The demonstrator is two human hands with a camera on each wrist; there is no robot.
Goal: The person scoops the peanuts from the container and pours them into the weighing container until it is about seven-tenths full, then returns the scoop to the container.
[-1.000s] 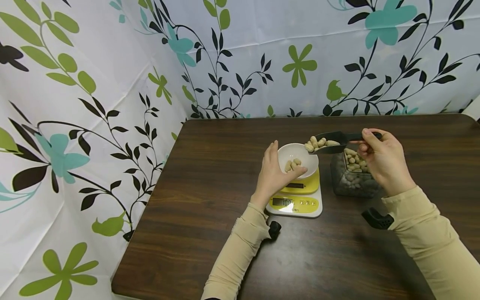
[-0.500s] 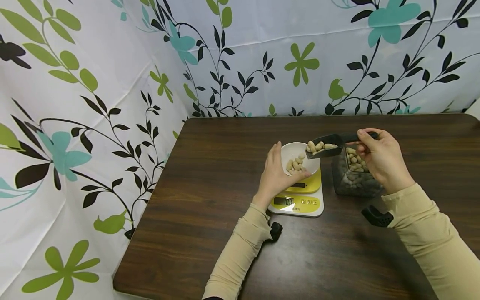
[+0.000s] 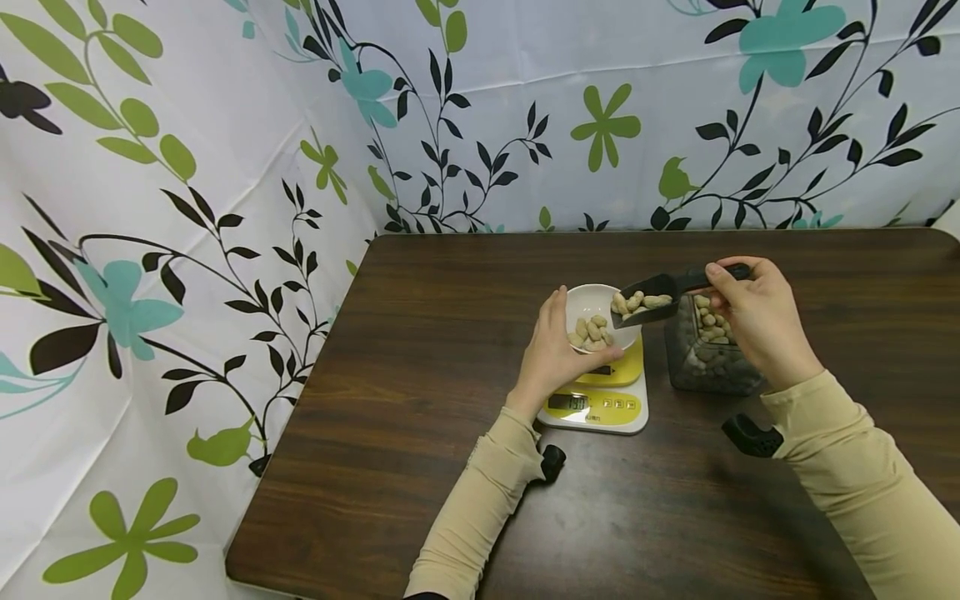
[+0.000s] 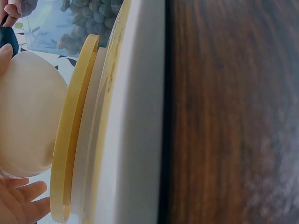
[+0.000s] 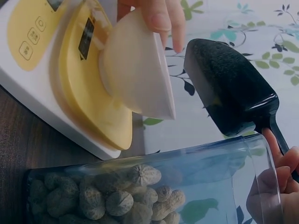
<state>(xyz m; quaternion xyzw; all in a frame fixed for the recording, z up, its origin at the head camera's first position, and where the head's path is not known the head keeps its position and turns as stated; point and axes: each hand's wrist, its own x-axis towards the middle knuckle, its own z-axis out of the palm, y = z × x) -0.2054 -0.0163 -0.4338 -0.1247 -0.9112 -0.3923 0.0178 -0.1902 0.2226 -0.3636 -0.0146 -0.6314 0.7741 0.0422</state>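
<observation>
A white bowl (image 3: 579, 298) with several peanuts (image 3: 592, 331) in it stands on a yellow-and-white kitchen scale (image 3: 633, 421). My left hand (image 3: 553, 354) holds the bowl between thumb and fingers, from its left and near sides. My right hand (image 3: 767, 325) grips the handle of a black scoop (image 3: 667, 286), loaded with peanuts (image 3: 641, 303). The scoop's tip is tilted down at the bowl's right rim; in the right wrist view the scoop (image 5: 229, 84) is raised clear of the scale's platform (image 5: 86, 79).
A clear container (image 3: 705, 375) partly filled with peanuts stands right of the scale, beneath my right hand; its wall (image 5: 219, 163) rises close under the scoop. Everything rests on a dark wooden table (image 3: 420, 358). A patterned curtain (image 3: 510, 125) hangs behind and at the left.
More peanuts lie in the bowl than a second ago. My right hand has moved slightly left with the scoop, whose tip dips lower. My left hand stays at the bowl.
</observation>
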